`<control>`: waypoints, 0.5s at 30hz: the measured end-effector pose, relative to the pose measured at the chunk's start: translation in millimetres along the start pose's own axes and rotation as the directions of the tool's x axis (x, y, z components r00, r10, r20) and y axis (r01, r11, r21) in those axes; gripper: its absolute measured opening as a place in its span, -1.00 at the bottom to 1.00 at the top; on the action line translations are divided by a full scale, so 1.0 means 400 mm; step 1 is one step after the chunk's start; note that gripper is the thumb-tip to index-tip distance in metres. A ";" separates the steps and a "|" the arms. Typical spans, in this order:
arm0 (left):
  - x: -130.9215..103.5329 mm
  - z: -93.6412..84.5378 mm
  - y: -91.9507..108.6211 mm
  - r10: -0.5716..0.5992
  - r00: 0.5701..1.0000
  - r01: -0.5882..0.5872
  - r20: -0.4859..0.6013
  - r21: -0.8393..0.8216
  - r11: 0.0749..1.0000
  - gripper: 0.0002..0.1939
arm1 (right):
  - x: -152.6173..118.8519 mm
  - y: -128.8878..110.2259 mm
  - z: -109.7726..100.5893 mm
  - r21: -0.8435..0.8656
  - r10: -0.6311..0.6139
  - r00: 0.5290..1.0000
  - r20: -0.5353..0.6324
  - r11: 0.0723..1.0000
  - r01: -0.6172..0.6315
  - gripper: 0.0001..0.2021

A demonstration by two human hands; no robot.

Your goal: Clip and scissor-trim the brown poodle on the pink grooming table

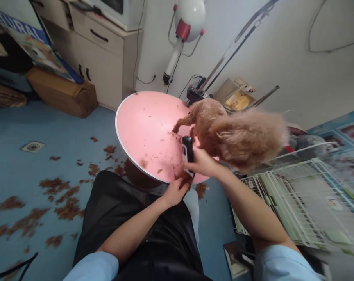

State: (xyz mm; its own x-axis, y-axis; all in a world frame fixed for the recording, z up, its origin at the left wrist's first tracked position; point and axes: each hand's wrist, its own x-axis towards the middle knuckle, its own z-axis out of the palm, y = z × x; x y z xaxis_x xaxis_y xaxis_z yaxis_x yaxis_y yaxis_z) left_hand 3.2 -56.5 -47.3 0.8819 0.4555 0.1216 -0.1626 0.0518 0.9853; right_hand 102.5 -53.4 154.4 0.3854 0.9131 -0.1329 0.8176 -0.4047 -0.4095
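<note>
My right hand [203, 162] grips a black and light-grey hair clipper [188, 152] above the round pink table [142, 128]. A curly brown dog [247, 136] stands at the table's right side, and its fluffier part reaches past the right edge. One clipped leg [183, 124] stretches left across the tabletop. My left hand [175, 192] is closed at the near rim, just below the clipper. Brown fur shows by its fingers, but I cannot tell whether it is loose or part of the dog. Loose clippings [159, 171] lie on the pink surface.
Clumps of brown fur [67, 205] litter the blue floor on the left. Behind the table are a white lamp-like device [191, 19] and a slanting metal arm with a strap [232, 50]. White wire cages [300, 203] stand right; a cardboard box [62, 91] lies left.
</note>
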 end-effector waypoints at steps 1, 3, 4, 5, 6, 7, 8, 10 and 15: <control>0.003 -0.003 -0.003 0.012 1.000 -0.011 0.007 -0.050 0.999 -0.79 | -0.024 0.009 0.010 0.076 -0.028 0.997 0.066 0.997 0.023 -0.77; 0.008 -0.011 -0.004 0.017 1.000 -0.013 0.027 -0.114 0.993 -0.76 | -0.091 0.032 0.028 0.254 -0.086 0.989 0.118 0.966 0.054 -0.78; 0.009 -0.016 -0.001 0.004 1.000 -0.001 0.028 -0.124 0.992 -0.74 | -0.130 0.048 0.037 0.335 -0.109 0.989 0.101 0.940 0.069 -0.76; 0.010 -0.021 0.003 -0.013 0.999 0.016 0.029 -0.122 0.992 -0.73 | -0.169 0.068 0.045 0.409 -0.124 0.991 0.044 0.908 0.095 -0.72; 0.009 -0.027 0.009 -0.036 0.999 0.039 0.032 -0.112 0.993 -0.72 | -0.203 0.089 0.055 0.465 -0.131 0.990 -0.044 0.875 0.136 -0.68; 0.006 -0.032 0.014 -0.064 0.997 0.067 0.035 -0.096 0.993 -0.72 | -0.230 0.112 0.065 0.507 -0.115 0.982 -0.152 0.844 0.178 -0.66; 0.003 -0.037 0.020 -0.091 0.995 0.094 0.035 -0.080 0.992 -0.72 | -0.248 0.134 0.075 0.536 -0.079 0.956 -0.281 0.814 0.225 -0.65; -0.007 -0.046 0.032 -0.132 0.990 0.135 0.042 -0.056 0.989 -0.72 | -0.251 0.169 0.093 0.547 0.053 0.838 -0.544 0.780 0.306 -0.64; -0.039 -0.076 0.068 -0.115 0.993 0.115 0.001 -0.003 0.993 -0.68 | -0.166 0.193 0.111 0.442 0.279 0.428 -0.859 0.828 0.347 -0.61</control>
State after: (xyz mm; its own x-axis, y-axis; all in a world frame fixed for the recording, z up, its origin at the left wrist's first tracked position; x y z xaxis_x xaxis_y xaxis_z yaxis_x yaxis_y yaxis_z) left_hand -28.4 -35.4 -26.2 0.8953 0.4455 0.0076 -0.0613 0.1063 0.9924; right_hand 121.0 -143.2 91.6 0.7609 0.2357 0.6045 0.6214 0.0033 -0.7835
